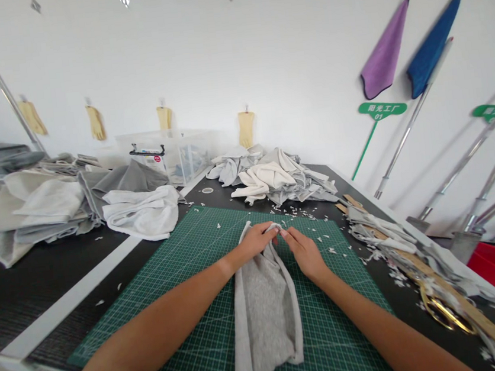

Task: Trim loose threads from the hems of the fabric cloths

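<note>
A piece of light grey fabric lies lengthwise over a green cutting mat, its near end reaching toward the table's front edge. My left hand is closed on the fabric's far end, thumb and fingers pinching the edge. Close beside it, my right hand pinches the same raised edge between thumb and fingertips. The cloth's long sides look folded or curled inward. Exactly what the fingertips press is partly hidden by the fingers.
Grey and white cloth is heaped at the left and at the back. A clear plastic bin stands behind. To the right lie gold-handled scissors, a wooden ruler and fabric scraps. White trimmings dot the mat.
</note>
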`<state>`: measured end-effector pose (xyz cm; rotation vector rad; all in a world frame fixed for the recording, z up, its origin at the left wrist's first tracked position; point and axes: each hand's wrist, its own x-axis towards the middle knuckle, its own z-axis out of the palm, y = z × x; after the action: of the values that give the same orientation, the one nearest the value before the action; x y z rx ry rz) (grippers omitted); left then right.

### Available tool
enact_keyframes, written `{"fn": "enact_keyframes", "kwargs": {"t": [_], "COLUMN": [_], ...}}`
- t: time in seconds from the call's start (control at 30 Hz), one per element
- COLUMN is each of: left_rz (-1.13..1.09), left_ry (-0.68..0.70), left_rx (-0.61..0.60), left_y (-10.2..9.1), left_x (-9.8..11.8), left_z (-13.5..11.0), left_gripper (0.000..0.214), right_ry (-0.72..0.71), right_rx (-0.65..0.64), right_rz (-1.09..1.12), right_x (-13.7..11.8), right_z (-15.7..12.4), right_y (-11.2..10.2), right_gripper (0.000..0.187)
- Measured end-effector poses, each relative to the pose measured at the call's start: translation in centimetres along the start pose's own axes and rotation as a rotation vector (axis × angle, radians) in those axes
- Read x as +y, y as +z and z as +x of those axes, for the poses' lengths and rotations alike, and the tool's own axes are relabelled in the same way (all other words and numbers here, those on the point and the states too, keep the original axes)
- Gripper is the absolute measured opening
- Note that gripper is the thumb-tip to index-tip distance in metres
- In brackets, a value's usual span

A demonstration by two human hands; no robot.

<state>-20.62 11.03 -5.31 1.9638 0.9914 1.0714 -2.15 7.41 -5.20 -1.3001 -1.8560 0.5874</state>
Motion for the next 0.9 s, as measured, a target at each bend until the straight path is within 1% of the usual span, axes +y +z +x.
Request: {"fn": "enact_keyframes", "kwargs": {"t": [0.13, 0.37, 0.57, 0.7, 0.8, 0.9], "left_rz": [-0.034, -0.064, -0.098, -0.089, -0.101, -0.141], "left_ry": [-0.028, -0.030, -0.024, -0.050, -0.077, -0.066], "left_rx": [-0.019, -0.039, -0.065, -0.076, -0.074, -0.047], "left_y": [-0.07, -0.27, -0.11, -0.08, -0.07, 0.02], "left_x": [0.15, 0.62, 0.25, 0.07, 0.01, -0.18], "left_z": [-0.09, -0.29, -0.16, -0.10, -0.03, 0.11], "left_gripper": [0.042, 0.043, 0.042, 0.044, 0.043, 0.039], "right_ry": [-0.006, 0.005, 0.022, 0.000, -0.010, -0.007], "right_rx": [0.004, -0.003, 0.005, 0.005, -0.003, -0.009], "right_rz": [0.003, -0.016, -0.019, -0.016, 0.003, 0.012], "right_x": [0.26, 0.28, 0.00, 0.00, 0.02, -0.09], "right_z": [0.06, 0.14, 0.05, -0.04, -0.09, -0.11], "right_y": [0.11, 0.11, 0.06, 0.09, 0.14, 0.14], "right_gripper": [0.042, 0.041, 0.041, 0.041, 0.042, 0.042]}}
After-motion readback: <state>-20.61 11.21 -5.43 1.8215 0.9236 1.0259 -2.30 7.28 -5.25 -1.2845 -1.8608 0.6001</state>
